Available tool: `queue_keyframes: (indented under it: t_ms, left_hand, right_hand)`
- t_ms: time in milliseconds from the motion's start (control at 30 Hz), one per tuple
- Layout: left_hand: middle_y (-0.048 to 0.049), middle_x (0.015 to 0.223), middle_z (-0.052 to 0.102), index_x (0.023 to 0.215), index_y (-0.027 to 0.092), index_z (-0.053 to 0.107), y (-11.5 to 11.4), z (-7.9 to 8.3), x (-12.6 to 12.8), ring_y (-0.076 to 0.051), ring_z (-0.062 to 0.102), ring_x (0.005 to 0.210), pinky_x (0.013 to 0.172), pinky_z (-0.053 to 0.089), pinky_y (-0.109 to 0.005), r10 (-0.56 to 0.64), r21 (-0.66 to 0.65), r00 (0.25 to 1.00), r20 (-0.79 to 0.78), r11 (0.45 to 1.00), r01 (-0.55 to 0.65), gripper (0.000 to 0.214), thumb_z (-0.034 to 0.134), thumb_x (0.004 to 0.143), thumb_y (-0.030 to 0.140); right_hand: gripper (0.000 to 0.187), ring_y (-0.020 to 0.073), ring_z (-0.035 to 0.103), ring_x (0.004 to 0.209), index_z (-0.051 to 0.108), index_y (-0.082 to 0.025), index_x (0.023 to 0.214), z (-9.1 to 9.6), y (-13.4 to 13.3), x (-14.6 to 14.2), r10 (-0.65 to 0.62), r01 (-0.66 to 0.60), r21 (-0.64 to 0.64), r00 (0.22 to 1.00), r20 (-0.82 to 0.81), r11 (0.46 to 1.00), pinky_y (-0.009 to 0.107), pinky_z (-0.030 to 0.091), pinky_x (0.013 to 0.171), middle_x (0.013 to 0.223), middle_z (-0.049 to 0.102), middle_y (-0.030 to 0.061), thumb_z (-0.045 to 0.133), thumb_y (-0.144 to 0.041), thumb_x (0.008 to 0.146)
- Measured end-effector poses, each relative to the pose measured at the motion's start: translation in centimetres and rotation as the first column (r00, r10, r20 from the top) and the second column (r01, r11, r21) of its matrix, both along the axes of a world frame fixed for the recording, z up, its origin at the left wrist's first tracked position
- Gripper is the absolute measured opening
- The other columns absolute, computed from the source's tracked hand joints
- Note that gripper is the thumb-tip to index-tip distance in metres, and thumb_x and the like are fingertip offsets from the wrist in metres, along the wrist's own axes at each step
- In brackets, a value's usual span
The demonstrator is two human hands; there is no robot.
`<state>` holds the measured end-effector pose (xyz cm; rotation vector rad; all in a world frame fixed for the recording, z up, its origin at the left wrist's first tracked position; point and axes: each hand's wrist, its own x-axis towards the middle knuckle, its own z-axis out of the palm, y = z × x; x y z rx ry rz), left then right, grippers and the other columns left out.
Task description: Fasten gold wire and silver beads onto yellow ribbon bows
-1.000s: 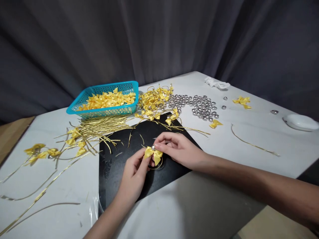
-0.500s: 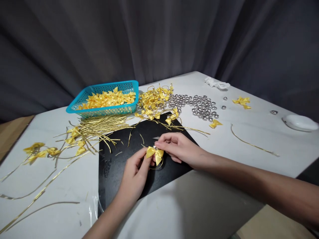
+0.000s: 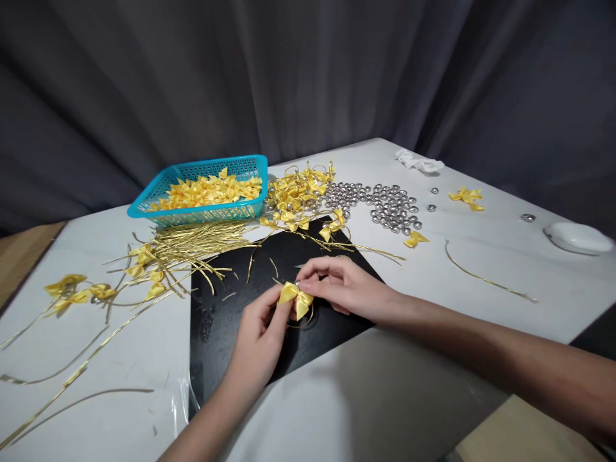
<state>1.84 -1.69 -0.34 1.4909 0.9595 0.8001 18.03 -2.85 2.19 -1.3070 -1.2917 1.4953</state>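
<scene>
Over a black mat [image 3: 250, 308] both my hands meet on one small yellow ribbon bow [image 3: 294, 297]. My left hand [image 3: 257, 340] pinches the bow from below, fingers closed on it. From the right, my right hand [image 3: 339, 285] pinches the bow's top, where a small silver piece shows, fingers curled. A thin gold wire loop hangs under the bow.
A teal basket [image 3: 202, 208] of yellow ribbon pieces stands at the back left. Gold wire strips [image 3: 197, 247] lie in front of it, finished bows [image 3: 293, 196] and silver beads [image 3: 385, 205] to the right. A white dish [image 3: 577, 236] sits far right, loose bows [image 3: 72, 292] far left.
Both hands stayed on the bow. They shifted very slightly, and the bow turned a little between the fingers.
</scene>
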Motion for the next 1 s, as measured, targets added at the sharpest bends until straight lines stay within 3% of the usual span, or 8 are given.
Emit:
queue_keyframes:
  t_ms: [267, 433, 533, 700, 833, 1000]
  left_hand:
    - [0.0001, 0.064, 0.049, 0.070, 0.016, 0.053, -0.4, 0.1, -0.2, -0.013, 0.044, 0.061, 0.056, 0.037, -0.021, 0.028, -0.007, 0.999, 0.045, 1.000, -0.028, 0.031, 0.045, 0.087, 0.041]
    - [0.0010, 0.067, 0.051, 0.076, 0.017, 0.054, -0.5, -0.1, 0.0, -0.012, 0.045, 0.060, 0.055, 0.036, -0.020, 0.020, 0.081, 0.999, -0.033, 0.997, -0.017, 0.024, 0.059, 0.079, 0.039]
    - [0.0017, 0.066, 0.050, 0.075, 0.016, 0.054, -0.5, 0.1, 0.3, -0.011, 0.044, 0.059, 0.054, 0.036, -0.020, 0.056, 0.068, 0.998, -0.021, 0.996, -0.055, 0.020, 0.058, 0.080, 0.035]
    - [0.0029, 0.060, 0.048, 0.067, 0.016, 0.051, -0.4, 0.6, 0.3, -0.010, 0.043, 0.055, 0.052, 0.037, -0.019, 0.126, -0.009, 0.989, 0.080, 0.992, -0.126, 0.021, 0.056, 0.079, 0.033]
    - [0.0030, 0.061, 0.047, 0.067, 0.016, 0.050, -0.4, 0.5, 0.0, -0.009, 0.044, 0.056, 0.052, 0.037, -0.018, 0.118, -0.075, 0.985, 0.124, 0.991, -0.109, 0.022, 0.055, 0.079, 0.033]
    - [0.0031, 0.062, 0.046, 0.068, 0.016, 0.048, -0.4, 0.2, -0.2, -0.010, 0.043, 0.057, 0.053, 0.036, -0.020, 0.077, -0.065, 0.989, 0.126, 0.995, -0.070, 0.022, 0.052, 0.082, 0.033]
  right_hand:
    - [0.026, 0.0001, 0.031, 0.039, 0.052, -0.015, 0.074, 0.3, -0.3, -0.4, -0.034, 0.034, -0.014, 0.999, -0.032, 0.999, 0.016, 0.022, 0.035, 0.058, 0.046, -0.0074, 0.065, -0.037, 0.073]
    - [0.029, 0.0005, 0.034, 0.038, 0.049, -0.016, 0.075, -0.2, -0.9, -1.2, -0.135, 0.137, 0.015, 0.987, -0.083, 0.990, 0.015, 0.024, 0.033, 0.059, 0.047, -0.0071, 0.066, -0.039, 0.071]
    - [0.027, 0.0006, 0.036, 0.038, 0.049, -0.016, 0.074, -0.3, -1.2, -1.5, -0.163, 0.165, 0.009, 0.981, -0.101, 0.986, 0.015, 0.025, 0.033, 0.060, 0.048, -0.0070, 0.066, -0.036, 0.072]
    - [0.022, 0.0006, 0.035, 0.037, 0.046, -0.016, 0.069, -0.4, -1.6, -1.7, -0.122, 0.121, -0.021, 0.990, -0.064, 0.992, 0.015, 0.024, 0.033, 0.055, 0.043, -0.0086, 0.064, -0.029, 0.073]
    - [0.015, 0.0004, 0.035, 0.038, 0.047, -0.016, 0.070, -0.3, -1.8, -1.8, -0.033, 0.033, -0.009, 0.999, -0.012, 0.999, 0.014, 0.024, 0.034, 0.056, 0.044, -0.0076, 0.055, -0.023, 0.080]
    - [0.013, 0.0004, 0.035, 0.038, 0.046, -0.016, 0.071, -0.3, -1.8, -1.8, -0.048, 0.048, -0.001, 0.998, -0.045, 0.999, 0.014, 0.024, 0.034, 0.058, 0.044, -0.0077, 0.054, -0.020, 0.080]
